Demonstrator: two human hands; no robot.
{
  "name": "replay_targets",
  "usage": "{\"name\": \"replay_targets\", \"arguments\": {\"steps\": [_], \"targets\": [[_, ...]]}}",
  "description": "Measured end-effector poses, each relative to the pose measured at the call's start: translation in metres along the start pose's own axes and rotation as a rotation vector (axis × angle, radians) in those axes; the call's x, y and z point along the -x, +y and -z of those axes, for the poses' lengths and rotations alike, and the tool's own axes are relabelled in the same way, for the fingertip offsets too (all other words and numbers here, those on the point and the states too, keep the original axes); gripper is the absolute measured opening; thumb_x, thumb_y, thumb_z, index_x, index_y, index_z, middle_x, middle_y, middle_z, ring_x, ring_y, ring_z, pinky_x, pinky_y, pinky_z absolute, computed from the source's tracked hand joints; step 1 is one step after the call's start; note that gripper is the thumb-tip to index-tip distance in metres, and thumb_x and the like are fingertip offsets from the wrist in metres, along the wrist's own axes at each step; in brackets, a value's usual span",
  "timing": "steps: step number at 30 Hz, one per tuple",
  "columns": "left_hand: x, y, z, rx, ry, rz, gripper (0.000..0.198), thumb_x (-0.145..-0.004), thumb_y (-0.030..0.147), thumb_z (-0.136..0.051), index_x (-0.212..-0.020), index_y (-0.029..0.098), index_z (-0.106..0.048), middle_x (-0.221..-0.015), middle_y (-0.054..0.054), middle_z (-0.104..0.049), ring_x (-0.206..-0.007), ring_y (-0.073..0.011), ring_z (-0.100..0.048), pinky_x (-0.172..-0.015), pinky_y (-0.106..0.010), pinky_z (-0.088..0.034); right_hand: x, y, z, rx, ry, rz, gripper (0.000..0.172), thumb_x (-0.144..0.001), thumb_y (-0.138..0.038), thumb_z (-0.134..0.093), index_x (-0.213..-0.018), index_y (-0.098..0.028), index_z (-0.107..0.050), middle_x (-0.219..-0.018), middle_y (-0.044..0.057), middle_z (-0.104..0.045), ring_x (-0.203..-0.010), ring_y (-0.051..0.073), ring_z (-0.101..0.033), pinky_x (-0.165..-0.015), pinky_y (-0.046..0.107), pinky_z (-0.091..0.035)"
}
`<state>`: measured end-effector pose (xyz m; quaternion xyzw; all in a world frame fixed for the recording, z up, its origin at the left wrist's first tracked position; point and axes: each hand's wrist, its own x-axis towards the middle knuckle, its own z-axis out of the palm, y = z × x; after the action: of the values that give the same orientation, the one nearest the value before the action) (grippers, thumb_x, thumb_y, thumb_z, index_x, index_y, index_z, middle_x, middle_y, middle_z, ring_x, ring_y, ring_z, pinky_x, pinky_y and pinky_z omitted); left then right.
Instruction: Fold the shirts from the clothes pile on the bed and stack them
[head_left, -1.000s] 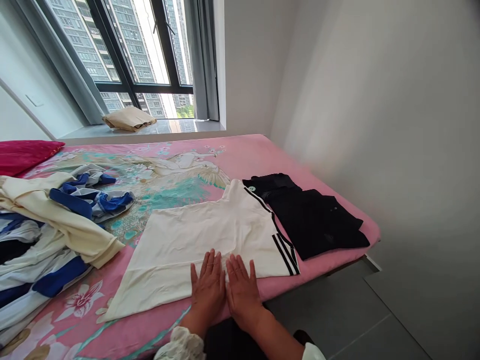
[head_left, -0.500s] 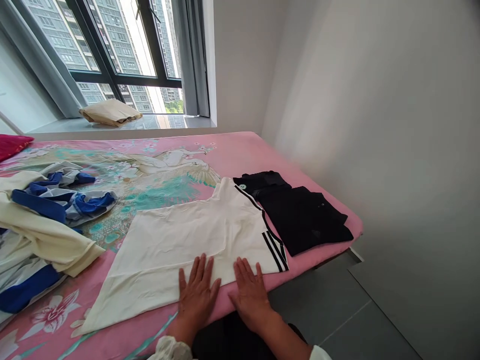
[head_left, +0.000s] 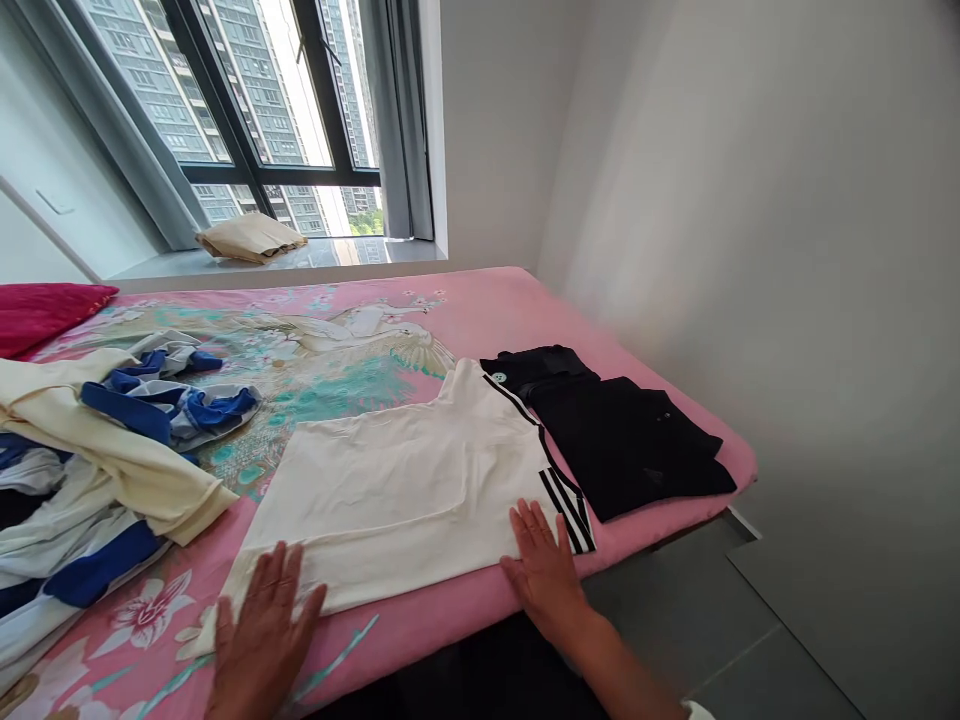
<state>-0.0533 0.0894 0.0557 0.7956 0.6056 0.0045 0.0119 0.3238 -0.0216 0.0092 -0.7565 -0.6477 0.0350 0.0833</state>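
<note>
A white shirt with black stripes at its right end lies folded lengthwise and flat on the bed. Over its near left part rests my left hand, fingers stretched out and spread. My right hand lies flat near the striped end, fingers extended, on the lower edge of the cloth. Neither hand grips anything. Just past the striped end lies a stack of folded black clothes.
A pink flowered bedsheet covers the bed. At the left is a loose heap of cream, blue and white clothes, with a red pillow behind. A beige folded bundle sits on the windowsill. Grey floor shows at right.
My hands have moved apart along the shirt: the left slid to the left end, the right slightly toward the stripes. The view has turned a little to the left.
</note>
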Motion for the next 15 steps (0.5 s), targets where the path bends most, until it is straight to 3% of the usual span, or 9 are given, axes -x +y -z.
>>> {"name": "replay_targets", "arguments": {"steps": [2,4,8,9,10,11,13,15], "targets": [[0.001,0.013,0.002,0.000,0.005,0.009,0.058,-0.085,0.050,-0.044,-0.139,0.041,-0.030,-0.151,0.002,-0.029,-0.143,-0.0223,-0.002,-0.111,-0.058,-0.006,-0.010,-0.007,0.001,-0.030,-0.049,0.071,0.063,-0.095,-0.052,-0.016,-0.146,-0.015,-0.017,-0.153,0.005,-0.009,-0.142,0.023,-0.006,-0.114,0.050,-0.005],[-0.002,0.024,0.002,-0.003,0.022,0.018,0.053,-0.084,0.045,-0.046,-0.137,0.040,-0.036,-0.148,0.002,-0.035,-0.142,-0.0188,-0.005,-0.110,-0.056,-0.008,-0.017,-0.006,0.002,-0.046,-0.116,0.096,0.064,-0.095,-0.052,-0.018,-0.146,-0.016,-0.016,-0.153,0.005,-0.010,-0.142,0.023,-0.008,-0.115,0.049,-0.005],[-0.021,0.036,-0.007,-0.037,0.131,-0.012,0.046,-0.087,0.027,-0.028,-0.127,0.016,-0.050,-0.143,-0.007,-0.044,-0.136,-0.0123,-0.031,-0.109,-0.047,-0.017,-0.033,-0.005,0.012,-0.046,-0.149,0.076,0.063,-0.094,-0.052,-0.020,-0.146,-0.015,-0.022,-0.153,0.006,-0.015,-0.141,0.023,-0.011,-0.115,0.048,-0.007],[-0.029,0.039,-0.011,-0.043,0.149,-0.025,0.046,-0.087,0.027,-0.025,-0.121,0.014,-0.054,-0.140,-0.010,-0.047,-0.133,-0.0125,-0.036,-0.107,-0.049,-0.025,-0.040,-0.007,0.015,-0.049,-0.125,0.086,0.061,-0.095,-0.050,-0.020,-0.146,-0.016,-0.023,-0.153,0.005,-0.015,-0.142,0.023,-0.010,-0.115,0.047,-0.006],[-0.037,0.044,-0.014,-0.043,0.159,-0.047,0.047,-0.087,0.029,-0.027,-0.122,0.013,-0.053,-0.141,-0.011,-0.045,-0.133,-0.0139,-0.036,-0.108,-0.050,-0.024,-0.048,-0.010,0.018,-0.054,-0.098,0.100,0.059,-0.096,-0.048,-0.019,-0.146,-0.017,-0.022,-0.153,0.005,-0.014,-0.142,0.022,-0.009,-0.115,0.047,-0.005],[-0.046,0.051,-0.018,-0.033,0.160,-0.084,0.050,-0.087,0.034,-0.032,-0.129,0.011,-0.045,-0.145,-0.010,-0.040,-0.134,-0.0165,-0.035,-0.110,-0.050,-0.016,-0.058,-0.012,0.019,-0.058,-0.074,0.109,0.058,-0.096,-0.046,-0.018,-0.146,-0.018,-0.022,-0.153,0.004,-0.013,-0.142,0.022,-0.008,-0.115,0.047,-0.004],[-0.060,0.073,-0.023,0.007,0.152,-0.224,0.055,-0.084,0.040,-0.045,-0.135,0.020,-0.041,-0.145,-0.006,-0.038,-0.136,-0.0231,-0.032,-0.109,-0.056,-0.020,-0.081,-0.017,0.016,-0.066,-0.051,0.093,0.056,-0.096,-0.044,-0.020,-0.146,-0.018,-0.023,-0.154,0.005,-0.012,-0.142,0.022,-0.006,-0.114,0.048,-0.004],[-0.070,0.105,-0.025,0.071,0.138,-0.432,0.055,-0.086,0.039,-0.045,-0.138,0.025,-0.037,-0.146,-0.005,-0.036,-0.136,-0.0236,-0.032,-0.110,-0.053,-0.025,-0.103,-0.018,0.008,-0.080,-0.068,0.062,0.056,-0.095,-0.045,-0.024,-0.145,-0.018,-0.028,-0.153,0.006,-0.016,-0.142,0.024,-0.008,-0.113,0.050,-0.004]]}}
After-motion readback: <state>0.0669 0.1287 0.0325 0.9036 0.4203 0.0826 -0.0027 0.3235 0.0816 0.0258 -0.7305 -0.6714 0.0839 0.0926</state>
